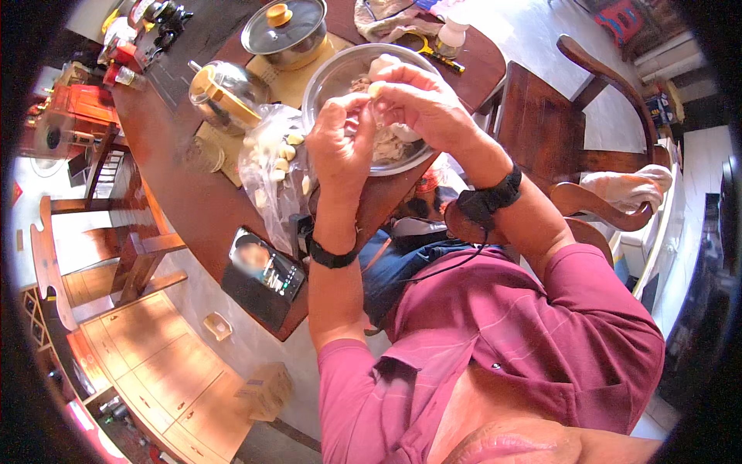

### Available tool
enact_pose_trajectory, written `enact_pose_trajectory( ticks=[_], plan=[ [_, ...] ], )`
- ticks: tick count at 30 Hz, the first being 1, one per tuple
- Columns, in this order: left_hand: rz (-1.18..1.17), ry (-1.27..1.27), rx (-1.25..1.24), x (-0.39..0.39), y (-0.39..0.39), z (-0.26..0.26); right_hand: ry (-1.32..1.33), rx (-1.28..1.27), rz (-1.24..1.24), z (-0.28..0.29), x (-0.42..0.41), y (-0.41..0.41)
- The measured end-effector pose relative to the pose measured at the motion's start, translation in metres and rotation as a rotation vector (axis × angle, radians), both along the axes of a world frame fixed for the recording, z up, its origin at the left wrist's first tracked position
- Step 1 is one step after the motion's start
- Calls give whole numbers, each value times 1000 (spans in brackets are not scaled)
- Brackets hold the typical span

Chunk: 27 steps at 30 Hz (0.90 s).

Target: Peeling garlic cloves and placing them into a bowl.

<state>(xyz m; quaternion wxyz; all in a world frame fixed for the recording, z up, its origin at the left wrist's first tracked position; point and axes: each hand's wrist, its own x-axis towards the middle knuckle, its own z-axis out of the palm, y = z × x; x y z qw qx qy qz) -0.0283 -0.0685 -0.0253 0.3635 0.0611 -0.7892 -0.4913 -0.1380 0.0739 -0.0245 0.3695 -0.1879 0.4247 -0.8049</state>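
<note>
Both hands meet over a steel bowl [310,87] holding pale papery skins [389,146] and whitish bulbs, likely garlic. My right hand [420,104] pinches a small pale-yellow clove [377,90] between thumb and fingers. A whitish bulb [384,65] shows behind its fingers; whether the hand grips it is unclear. My left hand [342,136] is beside the clove, its thumb and forefinger nearly together; anything between them is hidden. Left of the bowl, a clear plastic bag [269,214] lies with several peeled cloves [287,152] in or on it.
A glass teapot [223,95] and a lidded pot [284,37] stand beyond the bag. A smartphone [268,264] lies near the dark wooden table's [174,156] edge. Beyond the bowl are a yellow-handled tool [428,51] and a jar [451,40]. A wooden chair [542,116] stands at the right.
</note>
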Motion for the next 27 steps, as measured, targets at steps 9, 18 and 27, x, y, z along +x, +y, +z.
enact_pose_trajectory(
  ticks=[9,18,27],
  plan=[
    [-88,-178,-64,-2,-1,4,767,211,-226,60,4,-25],
    [-126,-175,-174,2,-6,-2,849,248,-113,65,2,-40],
    [11,2,122,-1,-12,-2,862,478,-168,23,-29,14]
  ],
)
